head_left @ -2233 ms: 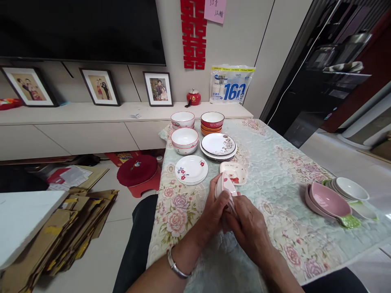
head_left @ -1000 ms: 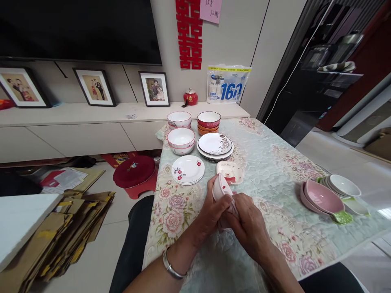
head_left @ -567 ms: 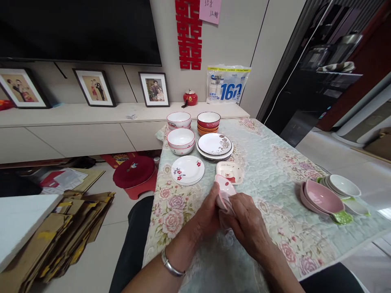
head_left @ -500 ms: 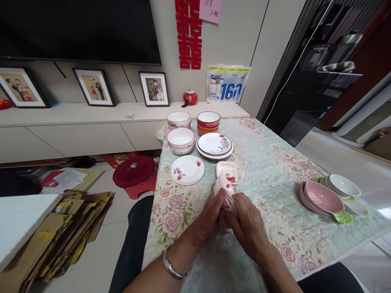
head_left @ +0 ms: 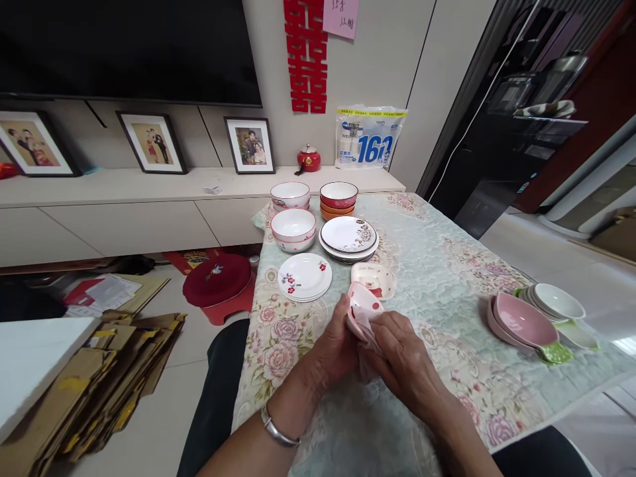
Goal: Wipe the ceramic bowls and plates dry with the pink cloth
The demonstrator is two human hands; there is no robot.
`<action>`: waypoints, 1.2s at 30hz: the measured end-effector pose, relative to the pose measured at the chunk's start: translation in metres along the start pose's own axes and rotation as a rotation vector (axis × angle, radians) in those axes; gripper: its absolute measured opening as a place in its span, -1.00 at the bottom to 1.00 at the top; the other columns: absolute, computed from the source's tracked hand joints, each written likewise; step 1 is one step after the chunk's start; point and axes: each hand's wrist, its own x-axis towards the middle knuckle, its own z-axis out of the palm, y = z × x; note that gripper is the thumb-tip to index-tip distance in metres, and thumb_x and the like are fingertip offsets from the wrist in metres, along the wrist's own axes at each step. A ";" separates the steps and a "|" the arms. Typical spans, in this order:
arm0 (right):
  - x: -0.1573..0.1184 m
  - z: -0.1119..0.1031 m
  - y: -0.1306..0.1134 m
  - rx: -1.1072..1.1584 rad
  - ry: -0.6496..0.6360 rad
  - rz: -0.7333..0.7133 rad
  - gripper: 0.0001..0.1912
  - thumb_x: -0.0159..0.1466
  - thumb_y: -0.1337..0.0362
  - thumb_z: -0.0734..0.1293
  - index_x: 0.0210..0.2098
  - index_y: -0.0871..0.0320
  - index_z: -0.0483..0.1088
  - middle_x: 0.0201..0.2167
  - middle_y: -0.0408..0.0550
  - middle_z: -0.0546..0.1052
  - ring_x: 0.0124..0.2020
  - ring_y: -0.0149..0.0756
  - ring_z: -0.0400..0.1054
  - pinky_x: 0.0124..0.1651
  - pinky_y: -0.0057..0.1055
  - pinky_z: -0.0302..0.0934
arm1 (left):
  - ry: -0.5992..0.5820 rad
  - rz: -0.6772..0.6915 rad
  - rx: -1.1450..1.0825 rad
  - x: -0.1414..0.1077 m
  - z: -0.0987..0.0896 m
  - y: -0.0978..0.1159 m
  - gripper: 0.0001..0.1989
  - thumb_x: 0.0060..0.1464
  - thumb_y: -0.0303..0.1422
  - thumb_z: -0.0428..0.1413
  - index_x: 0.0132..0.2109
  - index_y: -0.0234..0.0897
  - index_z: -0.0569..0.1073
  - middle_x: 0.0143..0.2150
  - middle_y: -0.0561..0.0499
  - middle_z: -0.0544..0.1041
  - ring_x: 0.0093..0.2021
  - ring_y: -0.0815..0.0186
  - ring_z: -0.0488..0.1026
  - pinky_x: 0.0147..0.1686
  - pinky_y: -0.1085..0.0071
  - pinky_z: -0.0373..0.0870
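With twelve o'clock directed away from the person, a spotted dish (head_left: 362,298) is found above the near part of the table (head_left: 417,258), tilted, with its interior partly visible. The dish is gripped by the left hand (head_left: 338,344) from its seven-to-nine o'clock side. The thumb is set along the rim near nine o'clock; the other fingers are curled beneath, largely hidden, so their exact contact cannot be told.

A pale cloth (head_left: 366,331) is pinched in the nearly closed fingers of the right hand (head_left: 401,344) and is pressed against the dish at four to five o'clock. Part of the cloth is hung down between the hands. The spotted interior is left uncovered beyond the fingertips, toward twelve o'clock. A metal bangle (head_left: 278,427) is worn on the left wrist.

From the held dish, a bear-patterned dish (head_left: 373,273) is noted just beyond at one o'clock. Flowered plates (head_left: 305,275) are stacked at ten o'clock, larger plates (head_left: 348,233) at twelve, and red-rimmed bowls (head_left: 293,228) at eleven. Pink bowls (head_left: 527,321) and small white bowls (head_left: 559,301) are placed well apart, at about three o'clock.
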 end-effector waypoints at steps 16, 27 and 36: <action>0.003 -0.014 -0.013 0.081 -0.051 -0.033 -0.92 0.40 0.40 0.21 -0.16 0.13 0.31 -0.23 -0.03 0.45 -0.21 -0.23 0.28 -0.15 -0.25 0.26 | 0.059 0.056 -0.073 0.000 -0.004 -0.003 -0.31 0.09 0.16 0.05 0.02 -0.42 0.50 -0.13 -0.23 0.61 -0.08 0.01 0.53 -0.06 0.22 0.40; -0.004 0.006 -0.015 0.065 0.156 0.022 -0.77 0.34 0.42 0.22 -0.05 0.11 0.39 -0.20 0.00 0.51 -0.19 -0.18 0.38 -0.17 -0.26 0.32 | 0.077 -0.128 -0.113 0.003 -0.007 0.001 -0.18 0.10 0.25 -0.08 -0.07 -0.52 0.54 -0.19 -0.25 0.61 -0.14 0.09 0.53 -0.07 0.29 0.37; -0.014 -0.007 0.021 0.831 0.578 0.769 -0.61 0.28 -0.04 0.31 -0.13 0.14 0.48 -0.41 -0.10 0.56 -0.40 -0.24 0.43 -0.38 -0.38 0.31 | -0.076 -0.013 0.146 -0.001 -0.002 -0.007 -0.50 0.21 -0.09 0.11 0.12 -0.37 0.48 0.00 -0.27 0.57 0.02 0.04 0.49 0.02 0.17 0.36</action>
